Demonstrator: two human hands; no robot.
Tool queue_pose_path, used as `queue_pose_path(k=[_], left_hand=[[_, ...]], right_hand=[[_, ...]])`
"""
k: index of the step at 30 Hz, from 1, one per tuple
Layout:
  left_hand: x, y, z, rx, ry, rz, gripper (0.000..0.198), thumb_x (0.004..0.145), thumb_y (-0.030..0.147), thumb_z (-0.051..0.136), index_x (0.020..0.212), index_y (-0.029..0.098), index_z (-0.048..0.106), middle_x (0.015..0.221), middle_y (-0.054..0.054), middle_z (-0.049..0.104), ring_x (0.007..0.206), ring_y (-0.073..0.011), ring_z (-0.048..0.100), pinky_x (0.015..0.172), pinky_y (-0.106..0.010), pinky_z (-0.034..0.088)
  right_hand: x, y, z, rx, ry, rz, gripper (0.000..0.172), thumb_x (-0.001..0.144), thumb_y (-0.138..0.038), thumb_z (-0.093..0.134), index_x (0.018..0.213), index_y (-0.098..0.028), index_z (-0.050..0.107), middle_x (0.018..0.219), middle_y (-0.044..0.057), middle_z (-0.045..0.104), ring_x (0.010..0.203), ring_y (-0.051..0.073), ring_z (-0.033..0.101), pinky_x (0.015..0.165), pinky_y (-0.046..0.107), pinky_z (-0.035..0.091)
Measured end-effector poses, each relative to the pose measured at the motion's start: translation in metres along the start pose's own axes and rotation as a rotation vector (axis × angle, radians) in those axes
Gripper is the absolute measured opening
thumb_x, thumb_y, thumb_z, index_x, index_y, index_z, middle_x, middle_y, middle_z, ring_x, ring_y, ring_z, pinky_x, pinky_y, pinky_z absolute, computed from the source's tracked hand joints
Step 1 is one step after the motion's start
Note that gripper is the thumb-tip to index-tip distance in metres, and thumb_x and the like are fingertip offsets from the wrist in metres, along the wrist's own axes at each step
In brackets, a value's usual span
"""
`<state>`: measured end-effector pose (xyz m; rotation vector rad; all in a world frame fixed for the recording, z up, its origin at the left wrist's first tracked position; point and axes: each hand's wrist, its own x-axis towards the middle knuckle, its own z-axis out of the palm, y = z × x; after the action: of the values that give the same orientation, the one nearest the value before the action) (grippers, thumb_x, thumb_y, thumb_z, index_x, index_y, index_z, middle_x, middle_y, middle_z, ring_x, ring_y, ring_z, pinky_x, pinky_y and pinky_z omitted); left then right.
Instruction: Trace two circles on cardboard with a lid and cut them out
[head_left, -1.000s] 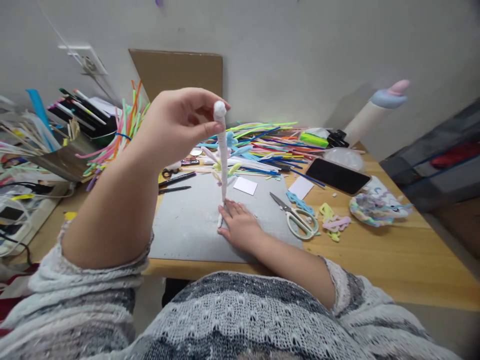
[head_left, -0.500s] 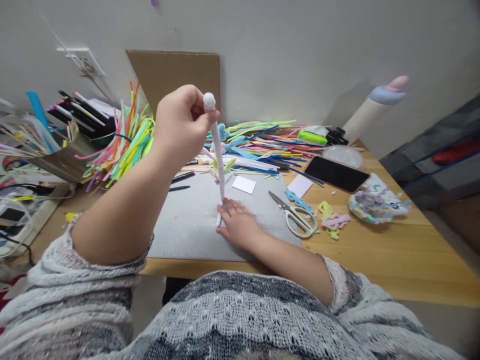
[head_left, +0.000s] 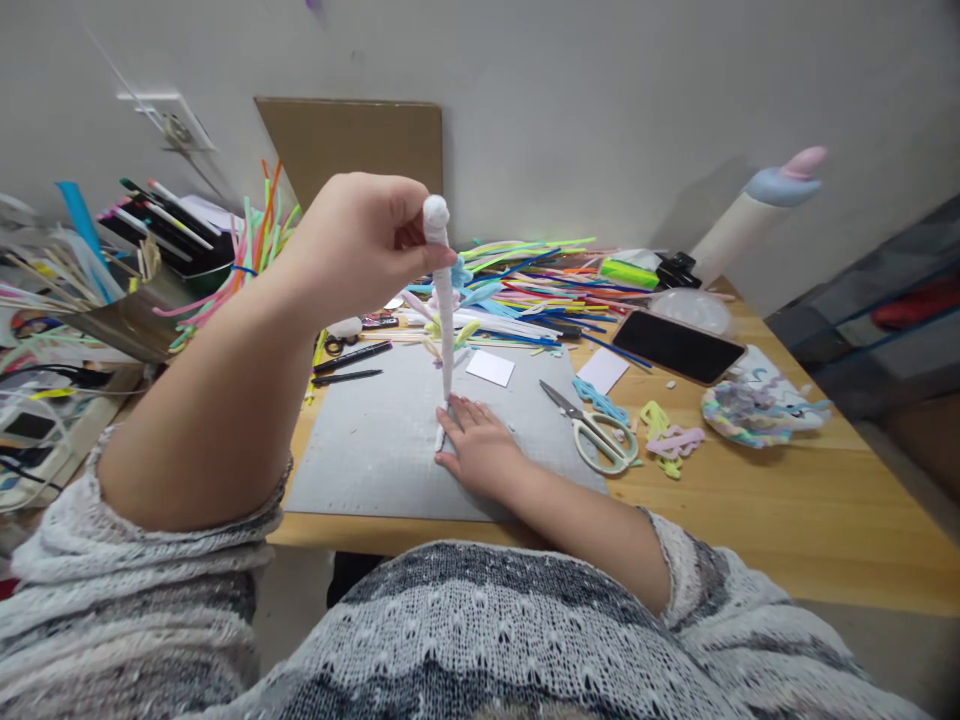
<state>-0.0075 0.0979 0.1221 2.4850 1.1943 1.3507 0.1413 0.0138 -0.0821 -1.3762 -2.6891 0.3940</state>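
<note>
A white pipe cleaner (head_left: 445,320) stands upright over the grey mat (head_left: 367,450). Its top end is rolled into a small ball. My left hand (head_left: 360,240) is raised and pinches that top end between thumb and fingers. My right hand (head_left: 478,445) rests on the mat and holds the lower end of the white pipe cleaner down, fingers closed around it.
A heap of coloured pipe cleaners (head_left: 540,290) lies beyond the mat. Scissors (head_left: 592,430), a black phone (head_left: 675,347), two white cards, black pens (head_left: 352,358) and small pastel shapes (head_left: 671,440) lie on the wooden table (head_left: 787,520). Pen holders and cables crowd the left.
My left hand swung the pipe cleaner's top a little left, then back to the right. My right hand stayed put on the mat.
</note>
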Motion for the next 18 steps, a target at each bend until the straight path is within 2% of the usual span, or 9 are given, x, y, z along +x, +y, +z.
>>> queue_pose_path(k=[2,3,5,7,10,15,18], left_hand=[[0.001,0.007,-0.002,0.169,-0.123,0.061,0.018,0.067,0.018,0.073,0.063,0.009,0.058,0.053,0.009,0.047,0.046,-0.0030,0.047,0.054,-0.022,0.042],[0.001,0.009,-0.002,0.239,-0.120,0.083,0.016,0.068,0.016,0.072,0.063,0.010,0.058,0.054,0.008,0.046,0.046,-0.0036,0.046,0.054,-0.021,0.042],[-0.001,0.009,0.003,0.293,0.002,0.088,0.019,0.067,0.015,0.073,0.062,0.013,0.056,0.053,0.008,0.043,0.047,-0.0058,0.047,0.057,-0.023,0.043],[-0.005,0.005,0.009,0.252,0.101,0.075,0.022,0.069,0.016,0.074,0.061,0.015,0.054,0.053,0.007,0.042,0.051,-0.0089,0.050,0.063,-0.026,0.046],[-0.011,0.000,0.016,0.134,0.186,0.039,0.026,0.071,0.016,0.074,0.061,0.019,0.050,0.056,0.005,0.044,0.062,-0.0138,0.056,0.069,-0.028,0.047],[-0.012,0.004,0.018,0.073,0.124,0.047,0.020,0.072,0.017,0.072,0.065,0.020,0.053,0.060,0.004,0.050,0.064,-0.0139,0.057,0.067,-0.028,0.049],[-0.010,0.007,0.015,0.017,0.063,0.033,0.011,0.074,0.020,0.070,0.077,0.020,0.060,0.067,0.004,0.055,0.063,-0.0117,0.058,0.062,-0.026,0.050]], right_hand=[[0.000,0.000,-0.001,0.005,-0.006,-0.004,0.068,0.086,-0.049,0.047,0.142,-0.013,0.032,0.149,0.017,0.021,0.137,0.030,0.023,0.111,0.040,0.016],[0.000,0.000,-0.001,0.008,-0.001,-0.008,0.068,0.086,-0.049,0.047,0.142,-0.013,0.032,0.149,0.017,0.022,0.137,0.030,0.023,0.111,0.040,0.017],[0.000,0.001,0.000,0.013,0.024,-0.019,0.067,0.086,-0.048,0.048,0.141,-0.012,0.034,0.149,0.018,0.023,0.136,0.030,0.025,0.111,0.040,0.018],[-0.001,0.000,0.000,0.013,0.051,-0.026,0.067,0.085,-0.046,0.050,0.140,-0.011,0.036,0.148,0.019,0.025,0.135,0.031,0.026,0.111,0.040,0.018],[-0.002,-0.001,0.000,0.011,0.065,-0.025,0.067,0.085,-0.045,0.052,0.139,-0.010,0.036,0.147,0.020,0.026,0.135,0.031,0.027,0.111,0.040,0.017],[-0.001,-0.002,-0.002,0.019,0.014,-0.003,0.067,0.086,-0.047,0.049,0.141,-0.012,0.035,0.148,0.018,0.023,0.136,0.031,0.024,0.111,0.040,0.017],[-0.001,-0.002,-0.003,0.016,0.001,0.002,0.067,0.086,-0.047,0.049,0.141,-0.013,0.033,0.149,0.018,0.022,0.136,0.030,0.024,0.111,0.041,0.016]])
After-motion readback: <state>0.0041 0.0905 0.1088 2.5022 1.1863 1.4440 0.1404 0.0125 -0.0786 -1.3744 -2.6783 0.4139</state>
